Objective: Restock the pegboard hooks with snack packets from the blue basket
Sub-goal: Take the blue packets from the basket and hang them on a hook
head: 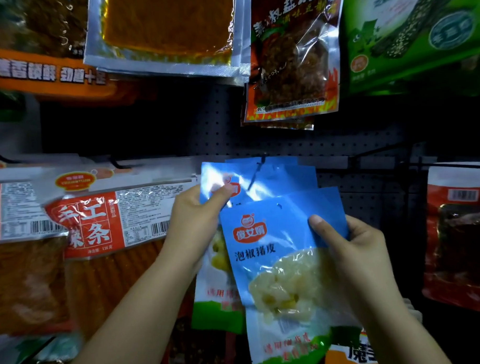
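a blue snack packet point(279, 251) with a red logo and pale contents showing through its window sits tilted at the centre of the frame, lower right of the hook. the right hand point(352, 248) clamps its upper right corner, thumb on the front face and fingers curled behind. just above and behind it, a stack of blue packets point(276, 177) of the same kind hangs from a dark hook point(260, 167) on the pegboard point(369, 188) in the middle of the frame. the left hand point(196, 213) pinches the upper left edge of that hanging stack, thumb pressed on the front near the red logo.

to the left of the frame, wide red-and-white packets point(93, 222) with barcodes and orange strips inside hang in a row. at the top centre are a clear silver-edged packet point(168, 29) with orange filling and a red flame-printed packet point(291, 57); a green packet point(416, 31) fills the upper right corner, an orange-banded packet point(47, 71) the upper left. a dark red packet point(458, 234) hangs at the right edge. an orange packet point(351, 355) peeks in at the bottom edge, below the held one.
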A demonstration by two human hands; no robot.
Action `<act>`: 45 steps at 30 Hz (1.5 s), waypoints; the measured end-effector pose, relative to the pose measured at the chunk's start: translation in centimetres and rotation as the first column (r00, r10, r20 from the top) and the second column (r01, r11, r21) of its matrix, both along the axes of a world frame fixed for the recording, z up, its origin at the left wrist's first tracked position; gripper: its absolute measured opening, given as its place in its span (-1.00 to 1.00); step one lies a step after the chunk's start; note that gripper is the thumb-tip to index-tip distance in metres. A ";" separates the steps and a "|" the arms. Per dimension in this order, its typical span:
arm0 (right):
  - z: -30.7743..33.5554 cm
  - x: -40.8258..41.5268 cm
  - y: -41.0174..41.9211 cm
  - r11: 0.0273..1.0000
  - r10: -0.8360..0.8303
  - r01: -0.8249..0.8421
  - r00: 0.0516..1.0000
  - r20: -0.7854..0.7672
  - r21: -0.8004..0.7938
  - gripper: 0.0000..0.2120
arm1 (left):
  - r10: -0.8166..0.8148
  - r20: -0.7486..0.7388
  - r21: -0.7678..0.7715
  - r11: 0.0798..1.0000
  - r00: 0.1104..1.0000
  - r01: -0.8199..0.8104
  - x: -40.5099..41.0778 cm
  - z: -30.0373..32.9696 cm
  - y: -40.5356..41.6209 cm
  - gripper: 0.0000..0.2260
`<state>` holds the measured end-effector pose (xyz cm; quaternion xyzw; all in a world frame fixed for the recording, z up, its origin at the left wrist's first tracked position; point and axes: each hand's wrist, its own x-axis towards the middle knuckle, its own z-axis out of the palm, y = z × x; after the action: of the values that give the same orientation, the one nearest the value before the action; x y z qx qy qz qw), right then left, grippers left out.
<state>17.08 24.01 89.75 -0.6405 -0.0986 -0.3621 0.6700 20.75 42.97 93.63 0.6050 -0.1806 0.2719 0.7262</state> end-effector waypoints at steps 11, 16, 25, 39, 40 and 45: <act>0.8 -2.7 -0.1 1.000 -0.022 0.022 0.974 0.226 0.005 -0.87 | 0.035 0.416 0.032 0.998 0.909 -0.053 -3.8 3.6 1.0 -0.89; 1.4 -3.1 -0.2 1.000 -0.016 0.012 0.973 0.232 0.018 -0.90 | 0.038 0.433 0.057 0.996 0.900 -0.069 -3.7 5.3 0.6 -0.85; 1.7 -2.5 -0.4 1.000 -0.015 0.013 0.989 0.146 0.016 -0.93 | 0.030 0.287 0.019 0.999 0.957 -0.037 -2.6 5.8 0.1 -0.85; 0.7 0.7 -0.3 0.996 0.025 -0.028 0.999 0.035 0.085 -0.92 | 0.139 0.232 0.067 0.985 0.963 -0.159 0.0 4.4 -0.5 -0.84; 0.6 1.2 -0.3 0.997 0.003 -0.006 0.999 0.042 0.071 -0.91 | 0.155 0.244 0.064 0.982 0.957 -0.176 0.2 4.0 -0.6 -0.80; 0.6 4.1 -0.5 0.997 -0.058 0.056 0.997 0.059 0.049 -0.89 | 0.118 0.089 0.022 0.992 0.989 -0.121 1.7 0.7 -1.3 -0.86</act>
<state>21.21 23.48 90.32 -0.6156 -0.0920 -0.4026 0.6711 22.44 41.72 94.31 0.6121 -0.1794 0.3388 0.6916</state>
